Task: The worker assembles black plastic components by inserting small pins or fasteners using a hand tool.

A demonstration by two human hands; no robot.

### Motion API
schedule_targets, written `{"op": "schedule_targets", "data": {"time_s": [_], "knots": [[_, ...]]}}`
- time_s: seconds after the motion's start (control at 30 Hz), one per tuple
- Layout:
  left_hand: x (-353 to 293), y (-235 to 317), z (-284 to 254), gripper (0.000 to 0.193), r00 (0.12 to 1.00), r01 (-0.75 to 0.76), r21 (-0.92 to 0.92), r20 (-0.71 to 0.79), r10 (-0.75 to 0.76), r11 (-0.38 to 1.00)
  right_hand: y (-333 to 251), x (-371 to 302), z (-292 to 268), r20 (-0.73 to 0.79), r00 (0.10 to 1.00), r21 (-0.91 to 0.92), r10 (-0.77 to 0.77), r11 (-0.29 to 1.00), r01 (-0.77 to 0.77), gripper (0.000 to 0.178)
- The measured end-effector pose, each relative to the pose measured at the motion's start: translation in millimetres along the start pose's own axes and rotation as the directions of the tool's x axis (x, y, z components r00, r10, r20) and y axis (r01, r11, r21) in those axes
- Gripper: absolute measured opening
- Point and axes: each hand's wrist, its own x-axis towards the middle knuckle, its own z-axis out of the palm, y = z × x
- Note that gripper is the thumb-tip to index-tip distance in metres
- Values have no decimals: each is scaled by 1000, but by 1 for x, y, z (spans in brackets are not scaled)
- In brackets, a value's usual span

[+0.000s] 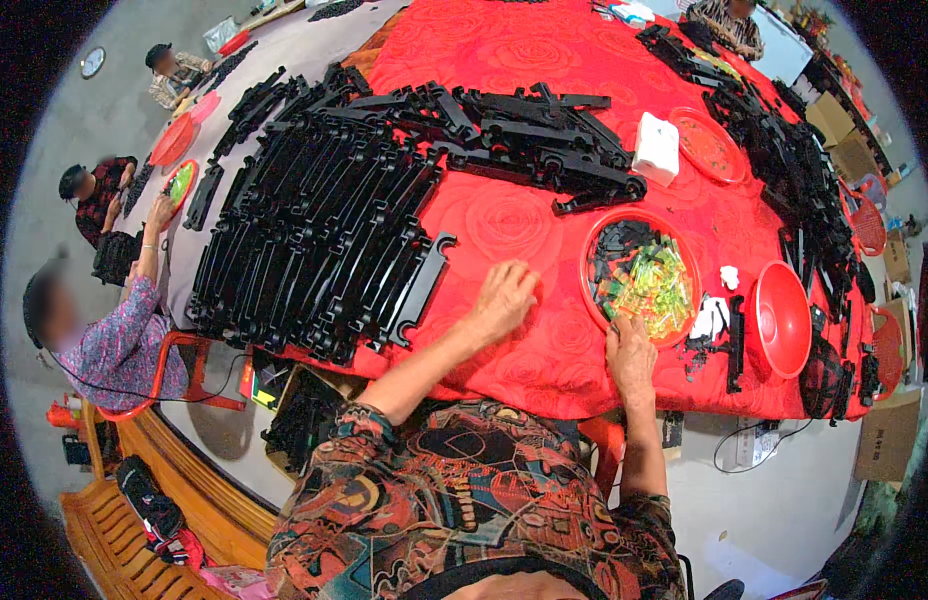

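My left hand (506, 298) hovers over or rests on the red tablecloth (514, 215), between the rows of black parts and a red basket (587, 262). Its fingers are curled together, and whatever they may hold is hidden. My right hand (632, 352) is at the basket's near rim, fingers drawn together against the small pieces inside. I cannot make out what is between them. Green, yellow and orange translucent strips (652, 285) fill most of the basket, with small black pieces (619, 243) at its far left. Long black plastic parts (314, 230) lie packed side by side left of my left hand.
More black parts (544, 135) are heaped at the back and along the right (774, 150). A white tissue pack (656, 148), another red basket (709, 145) and a tilted red bowl (781, 320) stand nearby. A person in a patterned sleeve (134, 325) sits at the left.
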Motion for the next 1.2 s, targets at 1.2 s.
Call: {"op": "schedule_targets", "data": {"time_s": [1.2], "knots": [[138, -105, 28, 33, 998, 49, 349, -50, -33, 936, 11, 1, 20, -268, 946, -165, -182, 976, 141, 29]]}}
